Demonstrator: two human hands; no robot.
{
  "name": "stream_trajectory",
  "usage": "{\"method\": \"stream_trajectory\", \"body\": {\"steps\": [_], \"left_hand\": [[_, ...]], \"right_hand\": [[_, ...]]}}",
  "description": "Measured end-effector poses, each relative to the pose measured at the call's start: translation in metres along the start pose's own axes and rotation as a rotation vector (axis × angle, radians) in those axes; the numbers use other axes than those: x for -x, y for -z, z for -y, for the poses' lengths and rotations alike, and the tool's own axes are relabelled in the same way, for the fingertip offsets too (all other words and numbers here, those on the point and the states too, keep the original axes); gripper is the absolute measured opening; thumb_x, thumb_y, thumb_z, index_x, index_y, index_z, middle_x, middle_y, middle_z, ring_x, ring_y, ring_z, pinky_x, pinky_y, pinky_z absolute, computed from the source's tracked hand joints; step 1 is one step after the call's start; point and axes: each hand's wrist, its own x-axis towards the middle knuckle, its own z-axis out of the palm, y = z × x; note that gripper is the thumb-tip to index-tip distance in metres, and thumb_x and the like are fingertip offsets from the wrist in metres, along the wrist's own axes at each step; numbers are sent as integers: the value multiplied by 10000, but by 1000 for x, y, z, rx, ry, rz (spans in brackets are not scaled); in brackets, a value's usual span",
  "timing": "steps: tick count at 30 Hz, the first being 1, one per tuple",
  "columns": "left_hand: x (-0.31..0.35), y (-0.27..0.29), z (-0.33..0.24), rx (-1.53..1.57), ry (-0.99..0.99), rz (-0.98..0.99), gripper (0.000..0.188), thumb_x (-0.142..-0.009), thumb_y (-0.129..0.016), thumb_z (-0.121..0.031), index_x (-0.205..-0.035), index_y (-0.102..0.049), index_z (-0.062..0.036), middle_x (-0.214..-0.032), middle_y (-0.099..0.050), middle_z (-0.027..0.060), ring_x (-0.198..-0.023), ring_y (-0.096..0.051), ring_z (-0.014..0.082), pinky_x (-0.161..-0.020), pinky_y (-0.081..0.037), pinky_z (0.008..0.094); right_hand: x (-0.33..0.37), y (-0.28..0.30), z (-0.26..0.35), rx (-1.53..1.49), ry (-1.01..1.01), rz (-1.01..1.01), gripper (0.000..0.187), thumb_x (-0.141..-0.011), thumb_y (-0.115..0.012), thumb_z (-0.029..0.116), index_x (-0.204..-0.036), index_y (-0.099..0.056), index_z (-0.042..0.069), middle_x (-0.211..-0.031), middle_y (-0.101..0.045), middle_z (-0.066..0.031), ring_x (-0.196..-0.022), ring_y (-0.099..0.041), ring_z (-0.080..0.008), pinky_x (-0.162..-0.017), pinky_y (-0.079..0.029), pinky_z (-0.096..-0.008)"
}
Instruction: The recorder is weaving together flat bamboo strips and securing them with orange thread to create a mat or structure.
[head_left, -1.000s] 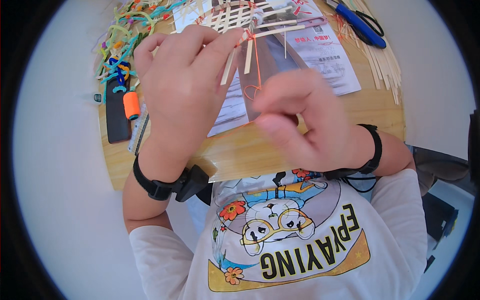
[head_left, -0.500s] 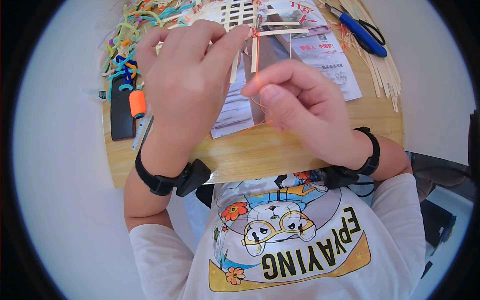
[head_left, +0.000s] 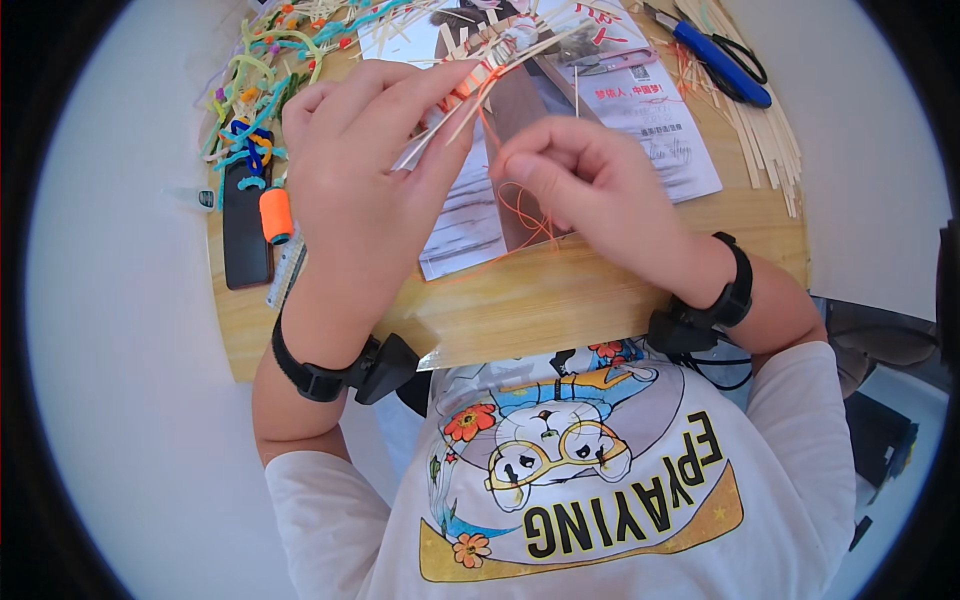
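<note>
Over the far half of the printed sheets [head_left: 460, 245], gripping the strip weaving [head_left: 497, 62] in a pinch of the left hand [head_left: 360, 165]. Just below and to the right, closed at the fingertips on the orange thread [head_left: 527, 222] with the right hand [head_left: 590, 175]; parted from the left by a narrow gap, with wider room rightward over the sheets and the table wood [head_left: 560, 300]. Toward the body, crossing the sheets' lower edge, then a band of wood, then the table's near edge.

Made of pale, flat strips, tilted nearly edge-on and partly hidden by the left fingers; bound with orange near their tips, bristling with loose ends, and strung down to the right fingertips, with loose loops beneath.

Bent at both elbows, reaching in from either side; showing the back of the left hand, curling the right fingers in beside the thumb.

Farther left, coming upon an orange spool [head_left: 276, 212] beside a dark slab [head_left: 247, 225], below heaped fuzzy stems [head_left: 250, 110]; farther right, upon blue-handled pliers [head_left: 720, 65] and loose pale strips [head_left: 765, 150].
</note>
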Motion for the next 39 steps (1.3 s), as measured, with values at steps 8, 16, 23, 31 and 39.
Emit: {"method": "stream_trajectory", "body": {"steps": [8,16,23,31,39], "left_hand": [[-3,0,12,-30,-37,61,220,-760,-773,-125,-976,-733,-138,-823,-656,-21,-748,-589,145,-825,-364,321],[-4,0,14,-107,-81,135,226,-767,-787,-123,-987,-739,-99,-876,-686,17,-839,-604,152,-841,-367,300],[-5,1,8,-124,-94,151,236,-764,-783,-101,-996,-738,-96,-895,-692,20,-850,-615,152,-849,-368,297],[-2,-6,10,-26,-194,71,264,-742,-786,-146,-999,-741,-186,-826,-656,-43,-767,-591,138,-833,-373,335],[1,-1,-5,-7,-150,169,330,-728,-813,-91,-1045,-723,-96,-923,-699,9,-851,-617,144,-883,-391,313]], "right_hand": [[-29,51,-5,-548,-37,-78,165,-936,-575,159,-1010,-652,33,-592,-350,68,-506,-328,-35,-475,-327,-199],[-26,50,5,-129,-27,5,259,-945,-584,175,-1110,-631,-20,-814,-636,-25,-520,-460,-52,-530,-481,-222],[-20,37,1,-366,-16,136,378,-929,-638,184,-1230,-552,-28,-991,-677,-85,-616,-578,-87,-642,-558,-263],[-14,23,-3,-461,-105,142,333,-913,-688,232,-1130,-592,-1,-847,-667,-28,-632,-576,-65,-562,-431,-191],[-11,13,1,-443,-73,25,148,-928,-645,140,-1026,-625,30,-710,-633,23,-605,-530,-23,-556,-407,-179]]}}
